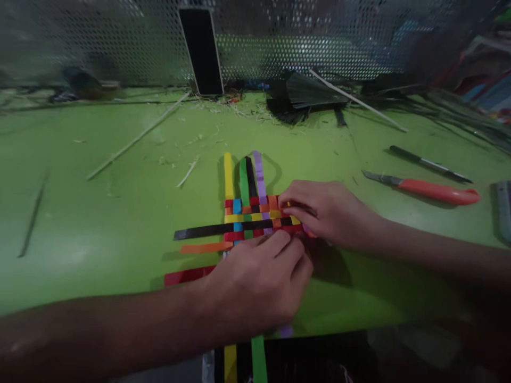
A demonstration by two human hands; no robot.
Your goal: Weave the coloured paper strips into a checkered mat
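A woven mat of coloured strips (pixel 251 217) lies near the front edge of the green table, with red, orange, yellow, black, blue, green and purple strips crossing over and under. Loose strip ends stick out at its back, left and front. My left hand (pixel 263 276) rests over the mat's front part, fingers bent and closed on the weave; its fingertips are partly hidden. At the mat's right edge, my right hand (pixel 323 213) pinches the strips between thumb and fingers. Some strips beneath both hands are covered.
Right of the mat lie a red-handled knife (pixel 435 190) and a pen-like tool (pixel 431 164). A phone (pixel 202 53) leans on the perforated metal screen (pixel 279 45) at the back. Near it are a bundle of dark bristles (pixel 307 93), thin sticks (pixel 138 137) and pale scraps.
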